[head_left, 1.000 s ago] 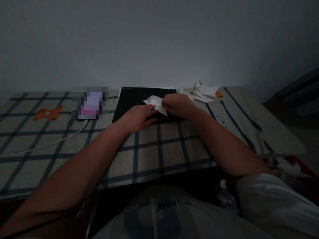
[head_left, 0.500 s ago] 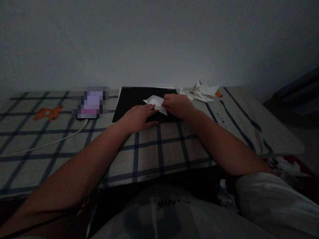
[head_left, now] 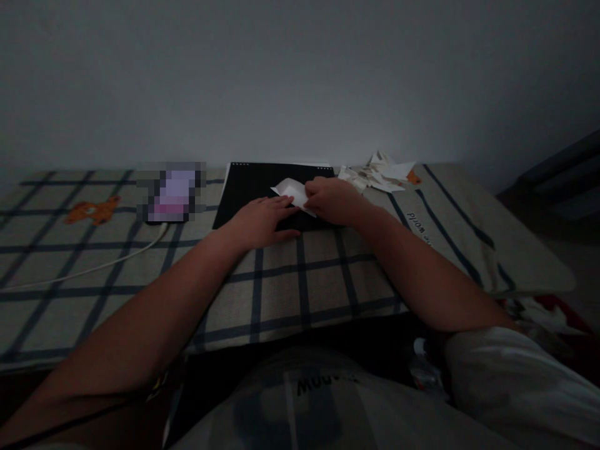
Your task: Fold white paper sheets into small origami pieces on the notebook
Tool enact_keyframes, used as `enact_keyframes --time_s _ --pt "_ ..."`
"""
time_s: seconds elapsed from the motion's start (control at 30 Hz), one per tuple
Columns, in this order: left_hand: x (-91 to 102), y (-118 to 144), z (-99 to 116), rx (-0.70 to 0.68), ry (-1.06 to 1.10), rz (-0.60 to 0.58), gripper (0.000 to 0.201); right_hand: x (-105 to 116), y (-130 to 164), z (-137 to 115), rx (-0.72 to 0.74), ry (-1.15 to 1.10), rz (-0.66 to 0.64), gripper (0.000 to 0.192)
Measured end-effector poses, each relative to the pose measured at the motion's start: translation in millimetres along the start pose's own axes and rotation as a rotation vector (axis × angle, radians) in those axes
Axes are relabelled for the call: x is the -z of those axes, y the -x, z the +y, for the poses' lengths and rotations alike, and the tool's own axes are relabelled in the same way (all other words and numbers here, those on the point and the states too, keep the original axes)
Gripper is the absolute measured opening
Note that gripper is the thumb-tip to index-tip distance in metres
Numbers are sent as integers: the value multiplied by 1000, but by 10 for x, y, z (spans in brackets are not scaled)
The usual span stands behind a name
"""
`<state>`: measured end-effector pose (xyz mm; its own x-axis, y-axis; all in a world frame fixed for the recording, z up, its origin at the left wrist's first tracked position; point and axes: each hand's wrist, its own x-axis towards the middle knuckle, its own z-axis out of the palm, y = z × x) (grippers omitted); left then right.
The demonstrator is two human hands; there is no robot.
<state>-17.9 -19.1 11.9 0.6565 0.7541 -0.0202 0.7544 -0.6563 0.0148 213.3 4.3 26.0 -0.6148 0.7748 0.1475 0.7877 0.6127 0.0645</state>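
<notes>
A small folded piece of white paper (head_left: 291,189) lies on a black spiral-bound pad (head_left: 244,187). My left hand (head_left: 262,222) rests flat on the pad's near part, fingers stretched out, with the fingertips on the paper's near left edge. From the right, my right hand (head_left: 330,199) has its fingers curled and pinches the paper's right side. The right fingers cover that part of the paper, so its folds there are hidden.
A phone (head_left: 173,194) with a white cable (head_left: 107,262) lies to the left on the checked tablecloth (head_left: 276,294), near an orange bear-shaped print (head_left: 92,210). Several folded white papers (head_left: 377,172) are heaped right of the pad. Below the table is a plastic bottle (head_left: 424,369).
The paper's right side now lies differently: the upright flap and the pointed corner near my right fingers show less. My right hand has shifted slightly left; my left hand stays in place.
</notes>
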Motion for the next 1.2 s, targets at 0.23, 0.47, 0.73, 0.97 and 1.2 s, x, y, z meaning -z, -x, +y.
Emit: enact_keyframes --time_s 0.23,0.47,0.73,0.97,1.2 --pt "5 -9 2 4 -14 -20 70 -64 -15 49 84 -49 6 23" --pt "-6 -1 -33 26 51 36 78 -76 -13 46 45 -37 -11 26" --pt "37 -1 -6 27 13 -44 77 38 15 31 66 -14 -90 35" --pt "76 4 13 50 -5 -58 79 91 18 8 49 44 -137 39" --pt "42 -15 -21 37 -10 -37 75 79 7 0 48 14 -142 36"
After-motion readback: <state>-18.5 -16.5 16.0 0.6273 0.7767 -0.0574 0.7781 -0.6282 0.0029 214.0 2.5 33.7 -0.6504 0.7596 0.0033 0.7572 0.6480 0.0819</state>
